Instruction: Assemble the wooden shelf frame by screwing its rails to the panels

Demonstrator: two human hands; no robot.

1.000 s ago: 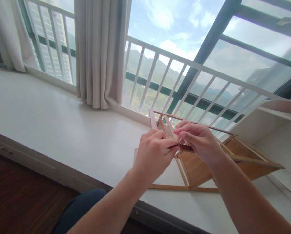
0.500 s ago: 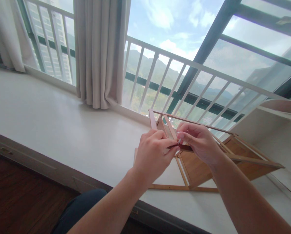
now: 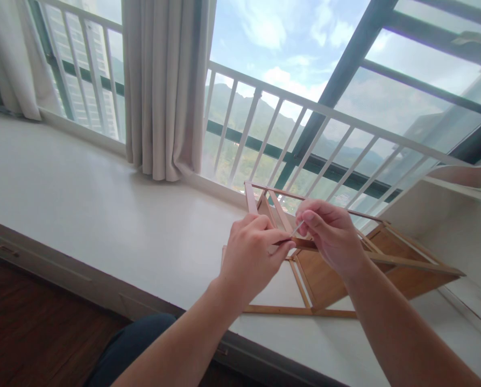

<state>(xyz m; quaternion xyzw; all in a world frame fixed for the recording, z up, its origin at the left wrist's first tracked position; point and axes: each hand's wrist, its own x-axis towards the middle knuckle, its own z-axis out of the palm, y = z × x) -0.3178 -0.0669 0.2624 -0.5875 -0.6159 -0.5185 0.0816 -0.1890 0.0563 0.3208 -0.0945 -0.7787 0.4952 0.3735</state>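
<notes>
A wooden rack (image 3: 323, 279) with slim rails and flat panels lies tilted on the white ledge. My left hand (image 3: 252, 252) is closed, pinching one brown wooden bar (image 3: 305, 244) of it between thumb and index finger. Just to the right, my right hand (image 3: 332, 236) grips a thin pale rod (image 3: 297, 229) in its fingertips. The rod slants down and left to the bar, its lower end meeting the spot at my left fingertips. Whatever it touches there is too small to make out.
The white ledge (image 3: 103, 199) runs along the window, with its front edge above a dark wood floor (image 3: 34, 322). Behind stand a white railing (image 3: 264, 88) and a beige curtain (image 3: 163, 91). A white shelf unit (image 3: 454, 215) rises at the right. My knee (image 3: 135, 344) is below the ledge.
My right hand has shifted slightly up and right and turned, so more of the pale rod shows. The left hand stays almost in place on the bar.
</notes>
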